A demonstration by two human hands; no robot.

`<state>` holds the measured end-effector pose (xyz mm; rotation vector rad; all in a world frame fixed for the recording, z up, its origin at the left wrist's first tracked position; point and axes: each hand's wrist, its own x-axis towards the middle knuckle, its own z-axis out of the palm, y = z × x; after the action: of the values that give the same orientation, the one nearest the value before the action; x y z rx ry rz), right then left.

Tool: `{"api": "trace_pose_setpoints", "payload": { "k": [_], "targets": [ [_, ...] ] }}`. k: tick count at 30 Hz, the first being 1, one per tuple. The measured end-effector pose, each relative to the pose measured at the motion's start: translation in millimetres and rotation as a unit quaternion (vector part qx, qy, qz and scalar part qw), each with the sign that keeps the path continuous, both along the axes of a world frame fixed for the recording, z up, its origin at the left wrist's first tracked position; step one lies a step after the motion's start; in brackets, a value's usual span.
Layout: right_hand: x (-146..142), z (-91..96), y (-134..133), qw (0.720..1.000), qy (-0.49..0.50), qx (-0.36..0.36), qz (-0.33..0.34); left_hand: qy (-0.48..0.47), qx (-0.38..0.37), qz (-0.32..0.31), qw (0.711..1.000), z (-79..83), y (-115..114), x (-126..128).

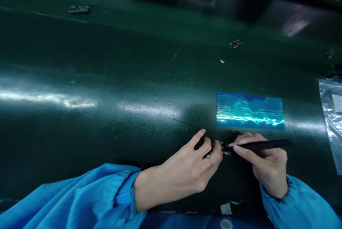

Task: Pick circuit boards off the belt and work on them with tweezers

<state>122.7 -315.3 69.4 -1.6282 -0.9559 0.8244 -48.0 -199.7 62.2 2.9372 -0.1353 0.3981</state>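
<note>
My left hand [191, 163], with a ring on one finger, is bent around a small dark circuit board [226, 152] low over the bench. The fingers cover much of that board. Black tweezers [267, 145] are pinched in my right hand [264, 159], and their tip meets or nearly meets the board; contact is hard to make out. From beside my left fingertips a thin dark wire [184, 121] runs out to the left; where it attaches is hidden. Just beyond my hands lies a shiny blue sheet [249, 111] with rows of small dots at its left end.
The dark green bench top [80, 136] spans the view. Small component pieces lie toward the back, one at the left [78, 9] and one at the right [235, 44]. A clear plastic bag [332, 115] lies at the right edge. A white scrap [226, 208] is near the front edge.
</note>
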Motion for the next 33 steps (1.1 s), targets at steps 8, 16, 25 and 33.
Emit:
{"api": "trace_pose_setpoints", "payload": {
  "k": [8,16,25,33],
  "targets": [
    [1,0.1,1,0.999,0.038,0.000,-0.032,0.005,-0.005,-0.006,1.000,-1.2,-1,-1],
    [3,1.2,3,0.988,0.103,0.002,-0.118,-0.025,-0.006,0.000,1.000,-5.5,1,2],
    [13,-7.5,-1,0.968,0.173,0.010,-0.181,-0.079,0.061,-0.015,0.995,-0.4,9,23],
    [25,-29.3,-6,0.946,0.268,0.013,-0.179,-0.076,0.105,0.124,0.984,-6.3,69,36]
  ]
}}
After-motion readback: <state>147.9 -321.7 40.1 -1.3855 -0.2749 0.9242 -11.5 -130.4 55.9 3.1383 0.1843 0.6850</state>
